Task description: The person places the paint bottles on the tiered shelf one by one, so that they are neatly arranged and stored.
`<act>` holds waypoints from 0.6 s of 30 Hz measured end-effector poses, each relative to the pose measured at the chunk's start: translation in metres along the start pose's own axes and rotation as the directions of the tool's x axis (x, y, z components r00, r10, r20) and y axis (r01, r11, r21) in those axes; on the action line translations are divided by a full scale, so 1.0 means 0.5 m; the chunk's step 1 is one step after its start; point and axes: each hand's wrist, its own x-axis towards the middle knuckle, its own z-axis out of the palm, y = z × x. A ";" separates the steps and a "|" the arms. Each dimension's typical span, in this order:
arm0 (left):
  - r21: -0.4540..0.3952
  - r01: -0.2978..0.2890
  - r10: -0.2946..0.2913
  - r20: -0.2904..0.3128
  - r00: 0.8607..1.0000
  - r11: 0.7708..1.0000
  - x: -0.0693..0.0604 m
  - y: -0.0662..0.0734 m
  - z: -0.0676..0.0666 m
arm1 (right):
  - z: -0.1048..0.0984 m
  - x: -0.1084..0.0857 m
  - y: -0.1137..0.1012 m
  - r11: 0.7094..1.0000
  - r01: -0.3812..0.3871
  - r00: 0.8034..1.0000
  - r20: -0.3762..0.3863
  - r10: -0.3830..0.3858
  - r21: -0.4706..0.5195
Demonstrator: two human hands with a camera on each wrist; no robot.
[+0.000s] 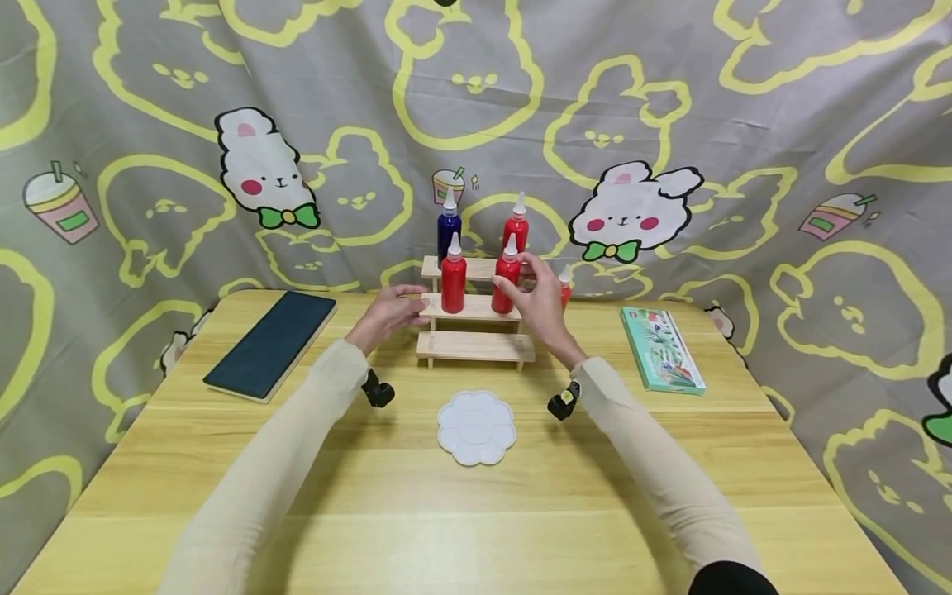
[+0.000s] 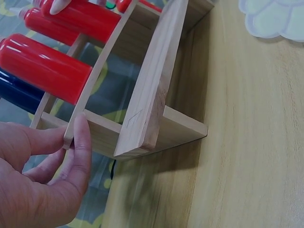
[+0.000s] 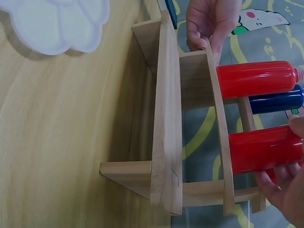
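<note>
A three-step wooden stand (image 1: 476, 345) stands at the back of the table. My left hand (image 1: 390, 317) pinches the left end of its middle step between thumb and fingers, seen closely in the left wrist view. With its thumb and fingers, my right hand (image 1: 543, 306) grips a red squeeze bottle (image 3: 263, 149) with a white nozzle, upright on the right of the middle step. Left of it on that step stands another red bottle (image 1: 453, 283). The top step bears a dark blue bottle (image 1: 449, 231) and a red bottle (image 1: 516, 234). A further red bottle (image 1: 565, 293) is partly hidden behind my right hand.
In front of the stand lies a white flower-shaped palette (image 1: 477, 428). A dark-covered book (image 1: 271, 343) lies to the left, a green flat box (image 1: 662, 349) to the right. Patterned grey cloth (image 1: 357, 91) hangs close behind the table (image 1: 476, 529).
</note>
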 end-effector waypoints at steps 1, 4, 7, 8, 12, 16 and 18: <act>-0.002 0.003 -0.003 -0.003 1.000 1.000 0.000 0.000 0.000 | 0.001 0.000 0.000 1.000 -0.003 1.000 -0.001 0.003 -0.001; -0.003 0.010 -0.010 -0.011 1.000 1.000 -0.001 0.002 0.001 | 0.002 0.000 -0.002 1.000 -0.016 1.000 -0.004 0.016 -0.008; -0.001 0.005 -0.005 -0.017 1.000 1.000 0.000 0.005 0.002 | 0.000 0.000 -0.009 1.000 -0.021 1.000 0.006 0.021 -0.007; 0.000 -0.001 0.001 -0.017 1.000 1.000 0.001 0.006 0.002 | -0.002 0.000 -0.011 1.000 -0.023 1.000 0.014 0.023 -0.009; 0.003 -0.006 0.006 -0.023 1.000 1.000 0.002 0.003 0.003 | -0.011 -0.009 -0.011 0.999 -0.054 0.996 0.070 0.054 -0.004; 0.007 0.010 -0.010 -0.027 1.000 1.000 0.001 -0.001 0.004 | -0.029 -0.025 -0.002 0.996 -0.079 0.992 0.105 0.075 0.037; 0.008 0.008 -0.008 -0.033 0.999 1.000 0.001 -0.001 0.004 | -0.044 -0.029 0.001 0.997 -0.059 0.994 0.096 0.054 0.048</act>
